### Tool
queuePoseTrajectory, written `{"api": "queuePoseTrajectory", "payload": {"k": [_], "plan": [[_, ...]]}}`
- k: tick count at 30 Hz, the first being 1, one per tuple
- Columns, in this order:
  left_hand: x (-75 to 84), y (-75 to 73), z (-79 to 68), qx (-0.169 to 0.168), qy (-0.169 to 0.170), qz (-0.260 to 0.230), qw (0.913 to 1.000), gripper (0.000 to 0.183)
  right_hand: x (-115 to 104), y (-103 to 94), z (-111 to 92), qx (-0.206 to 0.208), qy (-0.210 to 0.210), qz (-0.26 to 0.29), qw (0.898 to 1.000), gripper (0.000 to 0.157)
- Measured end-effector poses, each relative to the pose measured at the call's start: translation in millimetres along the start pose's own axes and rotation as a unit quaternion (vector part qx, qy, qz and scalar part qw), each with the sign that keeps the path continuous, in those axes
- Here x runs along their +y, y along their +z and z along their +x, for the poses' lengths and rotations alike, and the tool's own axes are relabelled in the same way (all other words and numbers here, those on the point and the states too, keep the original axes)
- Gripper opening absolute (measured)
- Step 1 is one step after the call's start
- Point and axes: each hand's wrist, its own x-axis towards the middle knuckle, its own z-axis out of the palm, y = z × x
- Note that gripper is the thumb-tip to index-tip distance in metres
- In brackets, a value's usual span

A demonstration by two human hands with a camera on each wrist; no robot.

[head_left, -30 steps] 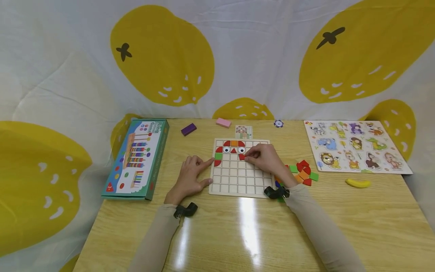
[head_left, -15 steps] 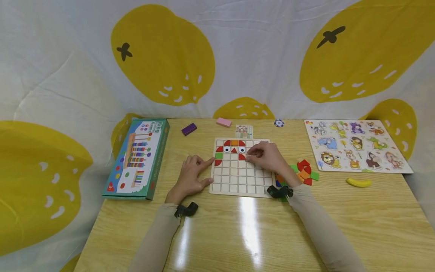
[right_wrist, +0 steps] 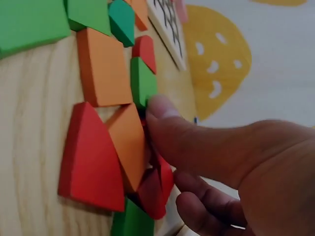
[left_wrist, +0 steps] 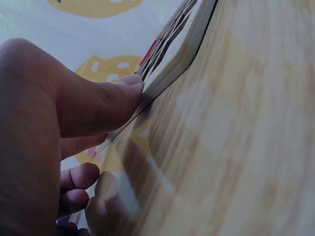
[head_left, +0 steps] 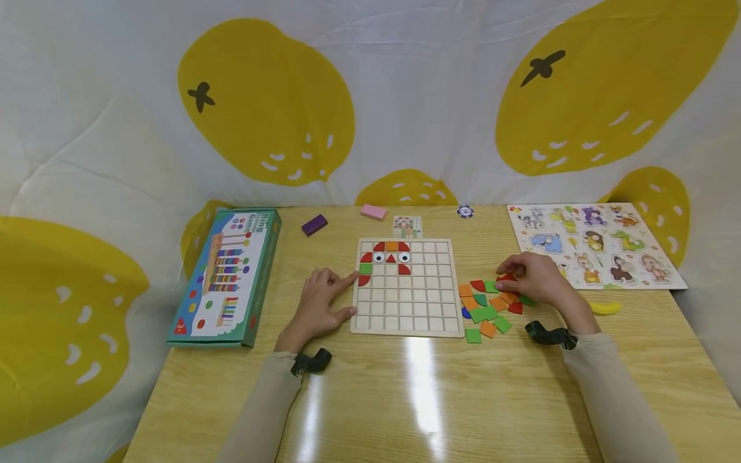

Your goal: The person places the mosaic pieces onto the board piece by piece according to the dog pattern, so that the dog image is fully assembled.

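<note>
Just right of a gridded wooden board (head_left: 408,308), loose coloured pieces (head_left: 484,314) lie spread on a bench (head_left: 359,399), with a person's right hand (head_left: 538,280) lowered at their far right side. Seen from that wrist, the thumb lies beside a green piece (right_wrist: 143,86), and red pieces (right_wrist: 155,192) sit right at the narrow space between thumb and curled fingers (whether one is pinched, the view does not tell). The left hand (head_left: 318,299) sets thumb and forefinger, spread wide, against the board's left edge. Near those fingers, in the board's upper left, sit red curved pieces, an orange square (head_left: 392,246), a green square (head_left: 365,268) and two eye pieces (head_left: 379,257), all well apart from the right hand. A picture card (head_left: 408,226) lies just beyond the board.
</note>
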Motion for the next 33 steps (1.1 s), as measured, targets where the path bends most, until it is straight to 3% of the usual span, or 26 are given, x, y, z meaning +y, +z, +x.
{"api": "queuePoseTrajectory", "payload": {"k": [9, 15, 19, 23, 27, 33], "plan": [[-0.7, 2.3, -0.8, 0.0, 0.001, -0.007, 1.0, 0.072, -6, 8.0, 2, -0.021, -0.032, 0.019, 0.999, 0.01], [0.2, 1.9, -0.1, 0.001, 0.005, -0.006, 1.0, 0.072, -12, 15.6, 7, 0.04, -0.05, 0.054, 0.997, 0.009], [-0.1, 0.7, -0.5, 0.004, 0.005, -0.005, 1.0, 0.072, -28, 23.1, 17, 0.096, -0.049, 0.132, 0.985, 0.019], [-1.5, 1.0, -1.4, 0.001, 0.002, -0.004, 1.0, 0.072, -52, 35.5, 30, 0.115, -0.039, 0.222, 0.967, 0.028], [-2.7, 1.5, -1.8, 0.0, 0.002, -0.002, 1.0, 0.072, -76, 52.7, 42, 0.09, -0.045, 0.266, 0.959, 0.022], [-3.4, 1.4, -0.7, 0.003, 0.008, 0.001, 1.0, 0.072, -103, 77.0, 53, 0.025, -0.082, 0.254, 0.963, 0.01]]}}
